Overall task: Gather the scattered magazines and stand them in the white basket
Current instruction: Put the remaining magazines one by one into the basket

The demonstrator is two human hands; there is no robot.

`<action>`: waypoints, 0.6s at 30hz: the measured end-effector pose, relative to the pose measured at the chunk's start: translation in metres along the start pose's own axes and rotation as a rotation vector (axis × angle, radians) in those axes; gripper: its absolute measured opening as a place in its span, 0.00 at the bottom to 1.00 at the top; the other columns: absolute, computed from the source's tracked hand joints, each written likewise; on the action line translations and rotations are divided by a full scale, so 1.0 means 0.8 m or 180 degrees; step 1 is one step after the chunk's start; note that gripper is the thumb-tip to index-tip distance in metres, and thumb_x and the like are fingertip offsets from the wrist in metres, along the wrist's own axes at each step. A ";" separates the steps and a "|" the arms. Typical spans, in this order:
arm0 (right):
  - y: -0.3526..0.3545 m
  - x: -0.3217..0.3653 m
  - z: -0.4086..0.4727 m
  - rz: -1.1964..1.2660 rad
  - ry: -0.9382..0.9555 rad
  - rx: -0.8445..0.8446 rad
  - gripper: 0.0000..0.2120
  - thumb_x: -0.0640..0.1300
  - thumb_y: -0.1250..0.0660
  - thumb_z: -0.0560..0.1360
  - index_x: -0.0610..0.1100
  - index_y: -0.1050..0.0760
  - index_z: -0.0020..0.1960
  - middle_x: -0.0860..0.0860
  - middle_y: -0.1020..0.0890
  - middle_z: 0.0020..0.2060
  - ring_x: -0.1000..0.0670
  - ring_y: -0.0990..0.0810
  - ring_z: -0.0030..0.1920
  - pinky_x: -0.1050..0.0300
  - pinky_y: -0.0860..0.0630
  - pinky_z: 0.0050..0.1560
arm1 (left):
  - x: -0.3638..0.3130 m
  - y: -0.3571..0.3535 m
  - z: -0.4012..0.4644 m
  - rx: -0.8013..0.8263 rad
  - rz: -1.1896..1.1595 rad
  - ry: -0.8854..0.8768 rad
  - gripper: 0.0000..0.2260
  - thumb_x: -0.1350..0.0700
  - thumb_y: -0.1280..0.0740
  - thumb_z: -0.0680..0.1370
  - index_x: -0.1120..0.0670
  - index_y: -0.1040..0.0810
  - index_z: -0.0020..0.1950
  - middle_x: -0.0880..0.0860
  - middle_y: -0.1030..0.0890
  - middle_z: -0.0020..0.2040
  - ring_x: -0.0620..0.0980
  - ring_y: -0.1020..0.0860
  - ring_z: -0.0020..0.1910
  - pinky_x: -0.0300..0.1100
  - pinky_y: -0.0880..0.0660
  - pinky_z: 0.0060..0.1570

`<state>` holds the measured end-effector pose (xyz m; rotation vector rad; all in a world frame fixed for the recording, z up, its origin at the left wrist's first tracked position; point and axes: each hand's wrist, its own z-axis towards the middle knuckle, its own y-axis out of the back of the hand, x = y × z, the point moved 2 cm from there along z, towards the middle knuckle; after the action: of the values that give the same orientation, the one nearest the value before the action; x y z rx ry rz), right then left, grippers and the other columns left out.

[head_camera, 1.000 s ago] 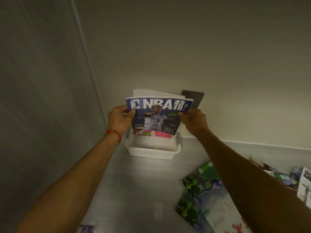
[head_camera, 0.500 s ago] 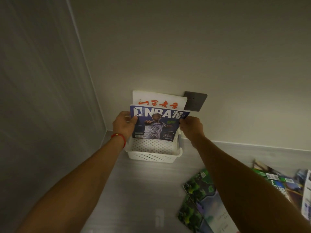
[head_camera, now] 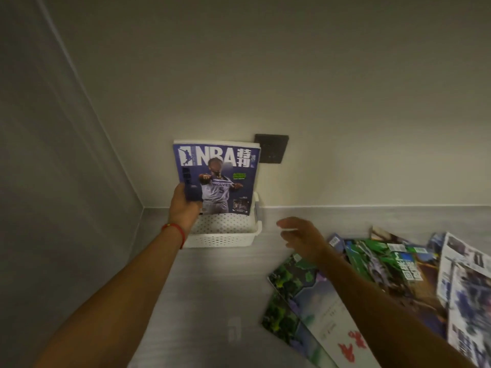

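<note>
The blue NBA magazine (head_camera: 225, 171) stands upright in the white basket (head_camera: 220, 239) and leans towards the back wall. Only the top edge of a white magazine (head_camera: 212, 142) shows behind it. My left hand (head_camera: 183, 208) grips the NBA magazine's lower left edge. My right hand (head_camera: 300, 237) hovers open to the right of the basket, holding nothing, its fingers spread above the table. Scattered magazines lie flat at the right: a green landscape one (head_camera: 305, 296) under my right forearm, a green-covered one (head_camera: 382, 261) and a pale printed one (head_camera: 465, 274).
The basket sits in the back left corner of a grey table (head_camera: 212, 301), close to the side wall (head_camera: 53, 181). A dark wall plate (head_camera: 271, 148) is mounted just right of the magazines' tops. The loose magazines overlap one another along the right side.
The NBA magazine has gone down into the basket and stands taller in view. My right hand has let go of it and moved right, towards the loose magazines. My left hand still holds it.
</note>
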<state>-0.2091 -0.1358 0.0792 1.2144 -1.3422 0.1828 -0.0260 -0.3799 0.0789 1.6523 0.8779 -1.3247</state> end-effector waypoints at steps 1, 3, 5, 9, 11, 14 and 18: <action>0.010 -0.023 -0.022 -0.0127 -0.0005 -0.0051 0.11 0.34 0.33 0.76 0.41 0.20 0.58 0.41 0.17 0.53 0.43 0.18 0.51 0.42 0.22 0.57 | 0.008 -0.013 -0.014 -0.0085 0.0130 0.0032 0.23 0.69 0.35 0.74 0.51 0.26 0.65 0.57 0.21 0.62 0.56 0.21 0.57 0.56 0.24 0.61; 0.032 -0.071 -0.064 -0.0497 -0.0031 -0.0112 0.09 0.33 0.34 0.76 0.39 0.19 0.54 0.40 0.16 0.51 0.42 0.18 0.51 0.48 0.23 0.55 | 0.025 -0.048 -0.058 0.0188 0.0477 0.0037 0.24 0.69 0.36 0.74 0.56 0.29 0.69 0.59 0.24 0.66 0.56 0.23 0.57 0.55 0.25 0.63; 0.059 -0.119 -0.101 -0.0672 -0.0205 -0.0172 0.09 0.34 0.34 0.76 0.39 0.19 0.54 0.43 0.16 0.51 0.43 0.18 0.52 0.56 0.26 0.52 | 0.039 -0.090 -0.116 0.0680 0.0962 -0.0242 0.24 0.69 0.34 0.73 0.57 0.27 0.68 0.60 0.26 0.66 0.58 0.25 0.62 0.48 0.28 0.66; 0.125 -0.205 -0.154 -0.0624 -0.0560 -0.0552 0.11 0.35 0.34 0.76 0.42 0.18 0.55 0.47 0.16 0.51 0.50 0.20 0.49 0.61 0.28 0.50 | 0.053 -0.175 -0.231 0.1072 0.1782 -0.1121 0.26 0.71 0.33 0.68 0.57 0.24 0.66 0.60 0.28 0.70 0.62 0.33 0.70 0.51 0.37 0.73; 0.158 -0.239 -0.166 -0.0603 -0.0669 -0.0735 0.09 0.36 0.35 0.77 0.44 0.17 0.52 0.46 0.15 0.48 0.47 0.18 0.47 0.58 0.27 0.46 | 0.052 -0.218 -0.280 0.1306 0.1679 -0.1463 0.25 0.72 0.33 0.69 0.57 0.22 0.64 0.59 0.27 0.69 0.60 0.32 0.70 0.54 0.35 0.72; 0.209 -0.288 -0.189 -0.0526 -0.0996 -0.1230 0.06 0.41 0.36 0.78 0.44 0.20 0.49 0.45 0.18 0.44 0.43 0.20 0.46 0.56 0.27 0.46 | 0.058 -0.291 -0.333 0.1865 0.2046 -0.1570 0.26 0.67 0.35 0.71 0.54 0.25 0.69 0.55 0.30 0.73 0.56 0.34 0.74 0.52 0.39 0.75; 0.272 -0.366 -0.223 -0.0814 -0.1625 -0.1681 0.14 0.46 0.36 0.75 0.46 0.25 0.60 0.42 0.22 0.60 0.39 0.25 0.61 0.41 0.28 0.63 | 0.073 -0.386 -0.383 0.2498 0.2836 -0.1966 0.25 0.57 0.40 0.79 0.49 0.37 0.76 0.54 0.44 0.80 0.55 0.48 0.80 0.46 0.63 0.78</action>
<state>-0.3416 0.2410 0.0078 0.9906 -1.5180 -0.6673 -0.1660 0.0289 0.0009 1.6642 -0.7760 -1.4102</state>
